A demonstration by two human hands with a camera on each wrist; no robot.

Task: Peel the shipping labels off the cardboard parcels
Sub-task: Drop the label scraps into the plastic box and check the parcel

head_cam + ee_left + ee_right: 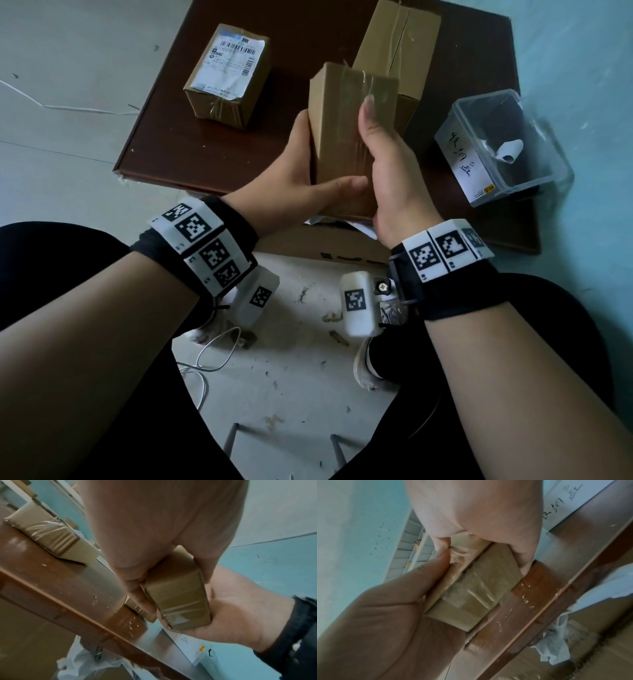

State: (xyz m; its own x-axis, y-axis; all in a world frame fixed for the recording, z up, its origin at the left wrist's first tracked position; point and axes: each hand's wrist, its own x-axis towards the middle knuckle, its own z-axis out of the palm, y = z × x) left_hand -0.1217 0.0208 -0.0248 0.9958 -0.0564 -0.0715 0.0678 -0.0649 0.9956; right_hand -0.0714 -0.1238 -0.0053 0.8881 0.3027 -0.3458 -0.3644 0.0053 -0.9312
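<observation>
Nearest us, our left hand (301, 192) and right hand (387, 164) both hold the same parcel (346, 137), tilted up above the front of the brown surface (191, 144). Our left fingers curl round its left side, with the thumb lying across the near bottom face. Our right fingers wrap the right side, thumb stretched up along the taped front. From the left wrist we see the parcel (178, 599) pinched between thumb and fingers, its end resting against our right palm (236, 618). No label shows on the faces toward us.

To the right stands a clear bin (548, 168) with handwriting on its side and a rolled white label (510, 150) inside. Behind the held parcel stands a taller box (397, 44). Farther left lies a small box (226, 75), its shipping label (233, 61) still on top.
</observation>
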